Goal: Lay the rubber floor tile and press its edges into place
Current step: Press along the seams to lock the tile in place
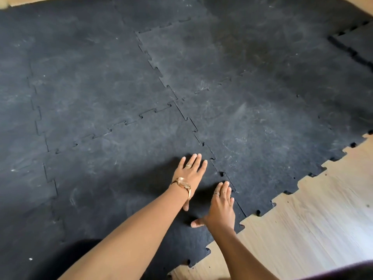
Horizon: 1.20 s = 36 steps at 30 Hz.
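Both forearms reach in from the near edge; the left hand point(190, 171) and right hand point(221, 208) lie flat, fingers spread, holding nothing, pressing the rubber tile point(129, 178) beside its right seam point(203, 144).

No legible text, label, brand, number or sign appears anywhere in the view. The black rubber floor tiles point(125, 178) carry only pale scuff marks, and the wooden floor point(314, 219) shows plain grain. The dial of the gold wristwatch point(182, 183) is too small to read.
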Tool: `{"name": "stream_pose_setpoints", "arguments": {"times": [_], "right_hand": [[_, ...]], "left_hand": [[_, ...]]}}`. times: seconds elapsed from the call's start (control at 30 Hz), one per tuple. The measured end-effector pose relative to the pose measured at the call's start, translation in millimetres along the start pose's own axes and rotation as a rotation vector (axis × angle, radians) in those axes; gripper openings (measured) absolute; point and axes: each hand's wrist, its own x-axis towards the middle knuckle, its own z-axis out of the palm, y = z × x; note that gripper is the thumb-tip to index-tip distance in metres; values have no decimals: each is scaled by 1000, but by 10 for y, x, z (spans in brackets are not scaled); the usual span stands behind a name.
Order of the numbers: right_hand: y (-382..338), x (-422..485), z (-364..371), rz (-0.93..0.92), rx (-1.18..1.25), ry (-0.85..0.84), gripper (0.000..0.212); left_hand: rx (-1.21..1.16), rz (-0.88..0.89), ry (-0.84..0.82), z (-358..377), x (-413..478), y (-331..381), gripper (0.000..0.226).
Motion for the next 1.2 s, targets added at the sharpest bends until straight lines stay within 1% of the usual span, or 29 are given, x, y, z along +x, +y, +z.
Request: {"name": "stream_pose_setpoints", "arguments": {"times": [0.1, 0.23, 0.3, 0.37, 0.43, 0.57, 0.63, 0.7, 0.83, 0.9, 0.97, 1.03, 1.1, 1.13, 1.17, 1.2], "right_hand": [[-15, 22, -33, -10, -5, -8, 159], [-70, -47, -137, 3, 6, -33, 153], [-78, -26, -192, 23, -37, -2, 142], [-90, 5, -200, 48, -72, 52, 125], [-111, 39, -170, 62, -48, 80, 117], [-198, 105, -110, 79, -26, 60, 115], [-192, 135, -123, 101, 4, 60, 115], [-171, 187, -151, 111, 16, 70, 120], [-148, 209, -127, 105, -26, 66, 124], [-142, 207, -99, 102, -28, 60, 124], [-139, 216, -93, 110, -31, 50, 124], [-129, 218, -113, 109, -63, 52, 123], [-123, 214, -136, 106, -89, 54, 122], [-118, 208, -147, 105, -99, 55, 122], [-115, 204, -150, 105, -111, 57, 123], [-119, 201, -152, 105, -116, 62, 124]], "left_hand": [[43, 6, 3, -31, 33, 18, 160], [79, 13, -13, -126, -8, 74, 160], [86, 46, -7, -155, 22, 36, 161], [64, 117, 8, -219, 91, -41, 157], [49, 197, 12, -303, 187, -136, 155], [-53, 200, 10, -240, 303, -258, 165], [-16, 212, 7, -201, 334, -262, 166], [8, 209, 3, -212, 366, -248, 164], [12, 172, -26, -260, 385, -144, 162], [11, 132, -26, -285, 380, -82, 154], [22, 102, -6, -309, 368, -19, 137], [53, 67, 17, -330, 370, 73, 111], [91, 41, 55, -352, 394, 174, 73], [111, 36, 73, -357, 395, 201, 64], [119, 38, 81, -342, 393, 199, 67], [104, 43, 72, -317, 392, 165, 81]]}}
